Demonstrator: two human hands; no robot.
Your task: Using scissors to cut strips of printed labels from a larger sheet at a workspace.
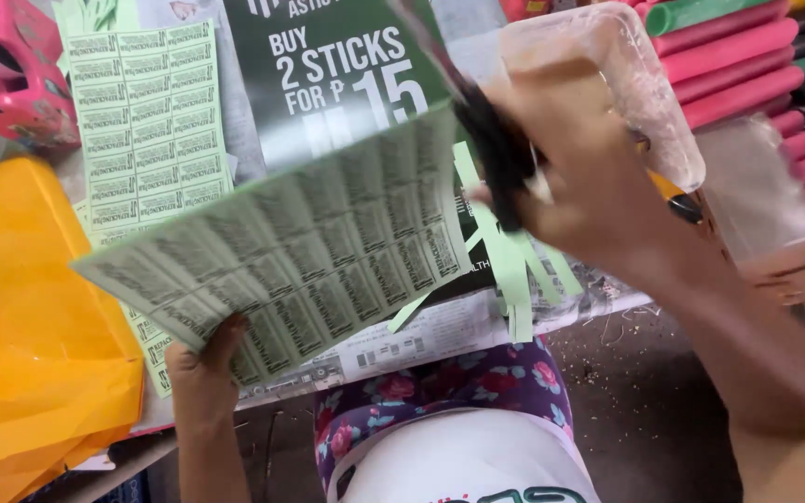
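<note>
My left hand (203,370) grips the lower edge of a pale green printed sheet (291,251) covered in rows of small labels, held tilted above the table. My right hand (589,182) is closed on black-handled scissors (496,149), whose blades meet the sheet's right edge. Thin green paper strips (514,265) hang and lie below the scissors. The scissor blades are blurred.
A second green label sheet (146,121) lies flat on a dark green poster (328,74) on the table. A yellow bag (39,317) is at left, a pink object (20,65) at top left, a clear plastic tub (645,84) and pink rolls (747,56) at right.
</note>
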